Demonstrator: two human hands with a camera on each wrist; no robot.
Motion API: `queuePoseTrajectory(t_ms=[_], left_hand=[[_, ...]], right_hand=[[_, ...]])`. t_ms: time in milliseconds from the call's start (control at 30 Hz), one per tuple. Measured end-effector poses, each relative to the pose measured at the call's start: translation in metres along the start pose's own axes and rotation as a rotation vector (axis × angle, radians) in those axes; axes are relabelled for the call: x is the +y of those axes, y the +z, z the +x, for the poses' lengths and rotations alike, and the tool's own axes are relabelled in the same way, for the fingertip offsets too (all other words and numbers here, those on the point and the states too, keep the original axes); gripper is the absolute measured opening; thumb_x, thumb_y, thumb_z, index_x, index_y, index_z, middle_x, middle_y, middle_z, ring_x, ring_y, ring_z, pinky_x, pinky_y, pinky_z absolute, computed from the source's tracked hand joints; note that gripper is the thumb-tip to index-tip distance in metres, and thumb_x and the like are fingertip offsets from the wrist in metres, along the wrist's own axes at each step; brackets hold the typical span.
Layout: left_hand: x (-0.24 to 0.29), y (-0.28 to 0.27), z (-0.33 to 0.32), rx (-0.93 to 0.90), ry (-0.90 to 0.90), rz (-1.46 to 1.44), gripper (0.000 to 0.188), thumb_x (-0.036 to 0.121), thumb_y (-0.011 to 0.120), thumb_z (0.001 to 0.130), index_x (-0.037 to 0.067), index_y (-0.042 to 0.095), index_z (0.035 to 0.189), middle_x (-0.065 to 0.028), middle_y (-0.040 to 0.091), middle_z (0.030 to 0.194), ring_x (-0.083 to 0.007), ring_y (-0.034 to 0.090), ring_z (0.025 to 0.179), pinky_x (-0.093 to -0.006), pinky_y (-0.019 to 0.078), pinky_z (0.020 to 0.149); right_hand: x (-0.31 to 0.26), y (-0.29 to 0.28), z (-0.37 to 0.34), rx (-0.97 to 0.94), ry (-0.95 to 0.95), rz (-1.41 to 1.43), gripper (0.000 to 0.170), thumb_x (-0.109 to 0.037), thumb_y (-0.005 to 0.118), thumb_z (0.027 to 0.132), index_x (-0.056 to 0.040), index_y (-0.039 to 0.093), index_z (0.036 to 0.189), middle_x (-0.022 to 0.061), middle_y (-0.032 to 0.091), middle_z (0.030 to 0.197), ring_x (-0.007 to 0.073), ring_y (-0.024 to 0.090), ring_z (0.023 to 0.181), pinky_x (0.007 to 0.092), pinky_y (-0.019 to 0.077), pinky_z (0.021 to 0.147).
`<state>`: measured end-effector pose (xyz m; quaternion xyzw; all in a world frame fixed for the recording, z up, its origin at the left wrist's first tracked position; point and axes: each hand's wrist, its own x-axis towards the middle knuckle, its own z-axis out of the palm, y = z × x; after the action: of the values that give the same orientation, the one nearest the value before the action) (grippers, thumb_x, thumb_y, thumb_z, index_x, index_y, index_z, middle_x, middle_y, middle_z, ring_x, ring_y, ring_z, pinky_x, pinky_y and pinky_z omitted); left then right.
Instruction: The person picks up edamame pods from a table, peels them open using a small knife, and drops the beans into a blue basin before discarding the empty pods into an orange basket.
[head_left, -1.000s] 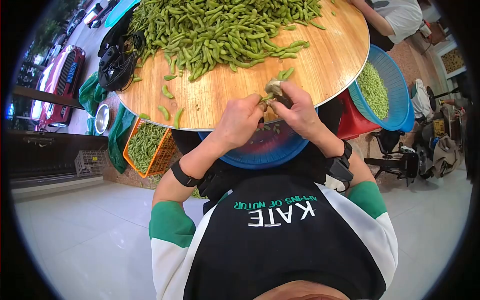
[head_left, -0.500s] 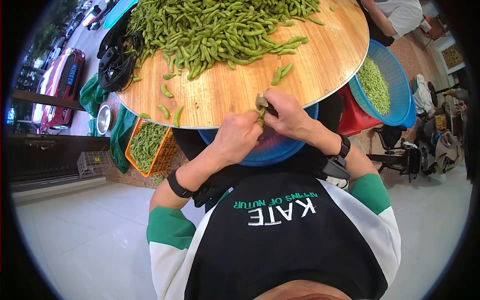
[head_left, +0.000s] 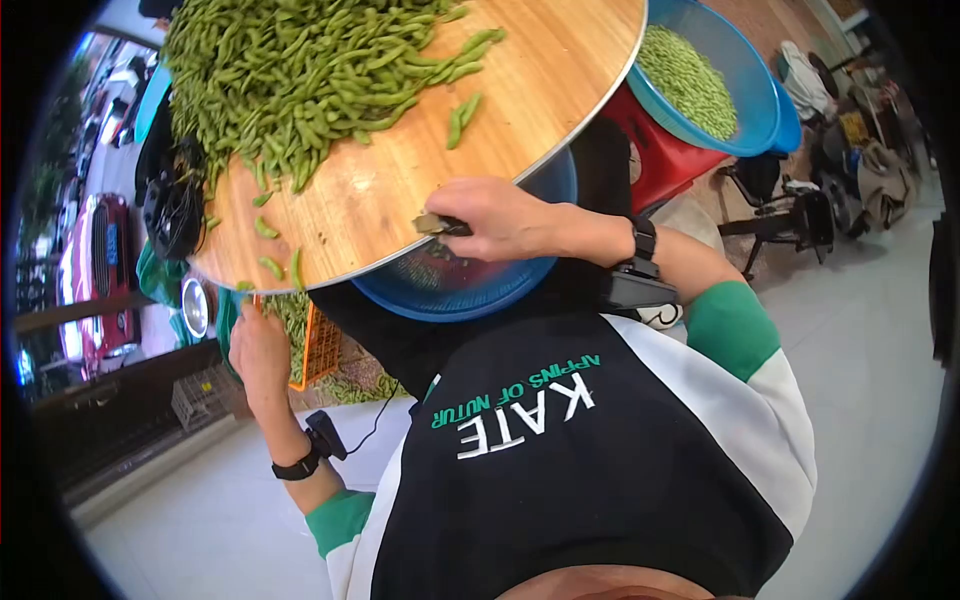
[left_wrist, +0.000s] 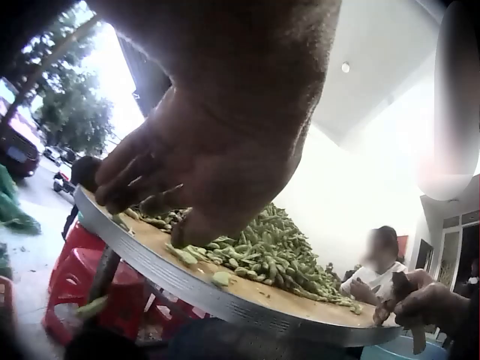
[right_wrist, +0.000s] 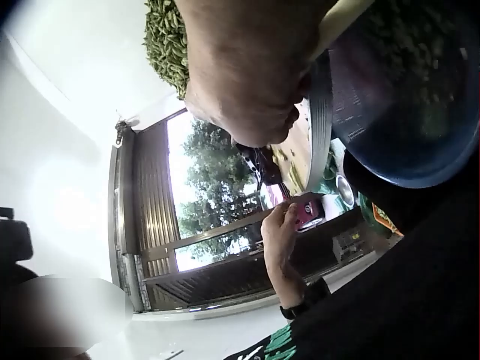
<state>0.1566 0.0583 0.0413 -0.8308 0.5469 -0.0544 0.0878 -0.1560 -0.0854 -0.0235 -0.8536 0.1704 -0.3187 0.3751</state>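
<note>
My left hand is out at the table's left end, over the orange crate of green pods. In the left wrist view its fingers hang relaxed, and a pod shows below the table edge, apart from them. My right hand is curled over the table's near rim, above the blue basin. At its fingertips are a greyish-tan piece and a dark piece; whether worn or held, I cannot tell. A heap of soybean pods covers the far part of the round wooden table.
Two loose pods lie near the heap, several more by the left rim. At right, a blue basket of shelled beans stands by a red stool. A black bag with cables lies at the table's left edge.
My left hand has left the right hand and swung left to above the orange crate. The right hand stays over the basin. The head view has turned, shifting the table up and left.
</note>
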Motion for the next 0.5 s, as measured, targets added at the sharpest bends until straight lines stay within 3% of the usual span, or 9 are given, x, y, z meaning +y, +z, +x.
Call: queuePoseTrajectory(t_ms=[67,100,167,233,300,367,400,500], left_hand=[[0.006,0.001,0.001,0.197,0.046,0.030,0.025,0.019,0.055,0.089,0.000,0.057,0.106,-0.0207,0.062,0.079,-0.0362,0.061,0.073,-0.0450,0.0480,0.065],[0.020,-0.006,0.000,0.199,0.052,0.029,0.025,0.019,0.055,0.089,0.000,0.057,0.106,-0.0207,0.062,0.079,-0.0362,0.061,0.073,-0.0450,0.0480,0.065],[0.051,-0.023,0.001,0.376,0.265,-0.445,0.019,0.013,0.057,0.089,-0.001,0.061,0.102,-0.0193,0.063,0.081,-0.0353,0.061,0.072,-0.0383,0.0488,0.065],[0.103,-0.050,-0.014,0.263,0.356,-0.852,0.010,0.006,0.064,0.082,-0.001,0.061,0.090,-0.0140,0.060,0.075,-0.0313,0.057,0.065,-0.0383,0.0460,0.059],[0.146,-0.066,-0.024,0.249,0.656,-1.021,0.011,0.006,0.067,0.080,0.000,0.061,0.088,-0.0115,0.059,0.073,-0.0292,0.056,0.065,-0.0378,0.0452,0.058],[0.185,-0.074,-0.023,0.335,0.960,-1.007,0.014,0.007,0.070,0.078,0.002,0.060,0.086,-0.0102,0.058,0.074,-0.0281,0.055,0.067,-0.0379,0.0444,0.060],[0.204,-0.071,-0.023,0.356,1.000,-1.048,0.016,0.010,0.071,0.077,0.002,0.059,0.085,-0.0104,0.056,0.075,-0.0283,0.054,0.069,-0.0383,0.0436,0.062],[0.243,-0.060,-0.022,0.416,1.019,-1.077,0.020,0.013,0.073,0.075,0.002,0.057,0.082,-0.0116,0.054,0.076,-0.0300,0.053,0.071,-0.0389,0.0431,0.063]], right_hand=[[-0.001,-0.005,0.003,0.009,0.046,-0.060,0.018,-0.012,0.063,0.075,-0.0015,0.052,0.084,0.0172,0.054,0.074,0.0382,0.055,0.072,0.0449,0.0431,0.064],[-0.002,-0.007,0.006,0.003,0.082,-0.109,0.019,-0.013,0.065,0.076,-0.0025,0.053,0.086,0.0150,0.054,0.076,0.0362,0.055,0.073,0.0426,0.0434,0.065],[0.001,-0.007,0.015,0.093,0.014,-0.189,0.020,-0.012,0.066,0.075,-0.0022,0.051,0.085,0.0157,0.054,0.077,0.0353,0.057,0.074,0.0428,0.0444,0.064],[0.004,-0.008,0.026,0.233,-0.003,-0.399,0.020,-0.010,0.065,0.074,-0.0018,0.051,0.086,0.0158,0.054,0.076,0.0351,0.057,0.075,0.0427,0.0455,0.063],[0.003,-0.013,0.038,0.233,-0.001,-0.519,0.018,-0.009,0.061,0.075,-0.0020,0.052,0.089,0.0148,0.055,0.078,0.0335,0.059,0.075,0.0418,0.0482,0.061],[0.004,-0.019,0.050,0.257,0.058,-0.805,0.016,-0.009,0.059,0.076,-0.0028,0.054,0.089,0.0134,0.056,0.081,0.0303,0.060,0.077,0.0402,0.0504,0.060],[0.007,-0.020,0.054,0.264,0.028,-0.867,0.014,-0.009,0.056,0.075,-0.0032,0.054,0.088,0.0119,0.056,0.081,0.0265,0.061,0.076,0.0368,0.0526,0.058],[0.008,-0.024,0.066,0.296,0.034,-0.937,0.011,-0.009,0.055,0.078,0.0007,0.055,0.083,0.0164,0.058,0.080,0.0290,0.061,0.075,0.0373,0.0543,0.057]])
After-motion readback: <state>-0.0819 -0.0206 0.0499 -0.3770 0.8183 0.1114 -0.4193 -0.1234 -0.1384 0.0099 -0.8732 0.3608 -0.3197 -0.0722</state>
